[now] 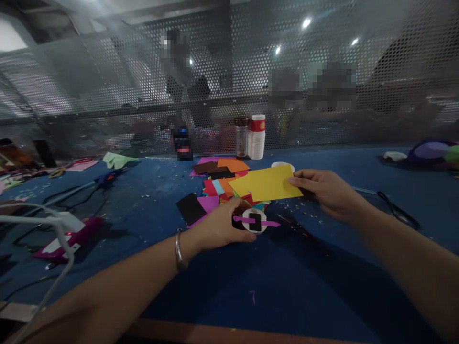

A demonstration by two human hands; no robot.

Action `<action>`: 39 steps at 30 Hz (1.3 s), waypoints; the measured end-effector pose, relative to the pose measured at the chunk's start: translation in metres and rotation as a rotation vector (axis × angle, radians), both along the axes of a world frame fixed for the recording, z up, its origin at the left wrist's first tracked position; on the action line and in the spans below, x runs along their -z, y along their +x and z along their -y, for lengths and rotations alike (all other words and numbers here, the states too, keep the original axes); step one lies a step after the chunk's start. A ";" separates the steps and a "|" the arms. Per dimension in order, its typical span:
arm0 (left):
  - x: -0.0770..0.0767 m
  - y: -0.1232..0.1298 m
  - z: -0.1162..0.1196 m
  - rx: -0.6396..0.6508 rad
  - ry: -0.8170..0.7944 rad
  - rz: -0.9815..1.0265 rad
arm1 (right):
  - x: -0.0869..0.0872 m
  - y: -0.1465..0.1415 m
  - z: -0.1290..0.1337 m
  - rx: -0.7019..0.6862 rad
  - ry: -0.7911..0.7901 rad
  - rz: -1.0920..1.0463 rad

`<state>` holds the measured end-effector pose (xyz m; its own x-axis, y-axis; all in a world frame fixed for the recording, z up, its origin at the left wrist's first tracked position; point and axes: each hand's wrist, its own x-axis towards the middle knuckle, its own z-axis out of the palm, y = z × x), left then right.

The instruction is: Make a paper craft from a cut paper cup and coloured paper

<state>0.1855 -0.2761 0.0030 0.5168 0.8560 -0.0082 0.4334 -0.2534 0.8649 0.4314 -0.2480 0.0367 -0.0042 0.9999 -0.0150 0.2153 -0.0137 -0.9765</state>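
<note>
My left hand (229,224), with a silver bangle at the wrist, is closed around a small white paper cup (246,223). A black paper square (255,222) and a purple paper strip (270,223) with a pointed end lie across the cup's face. My right hand (328,193) pinches the right end of a yellow paper sheet (270,184) between thumb and fingers. That sheet hangs over a pile of coloured paper, hiding part of it. Left of the pile are a black sheet (191,209) and a purple sheet (208,204).
A stack of paper cups (256,143) and a clear jar (241,138) stand by the perforated metal screen (222,86). Dark-handled scissors (301,227) appear to lie right of the cup. A purple power strip (71,239) with cables is at left. Paper scraps dot the blue table (201,296).
</note>
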 end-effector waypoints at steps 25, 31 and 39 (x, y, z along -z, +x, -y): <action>-0.002 0.000 0.007 0.098 0.223 -0.206 | 0.012 0.007 -0.010 -0.085 0.064 0.229; -0.003 0.000 0.007 0.108 0.265 -0.233 | 0.013 0.008 -0.012 -0.093 0.077 0.278; -0.006 0.002 0.007 0.105 0.229 -0.311 | 0.018 0.011 -0.015 -0.093 0.108 0.309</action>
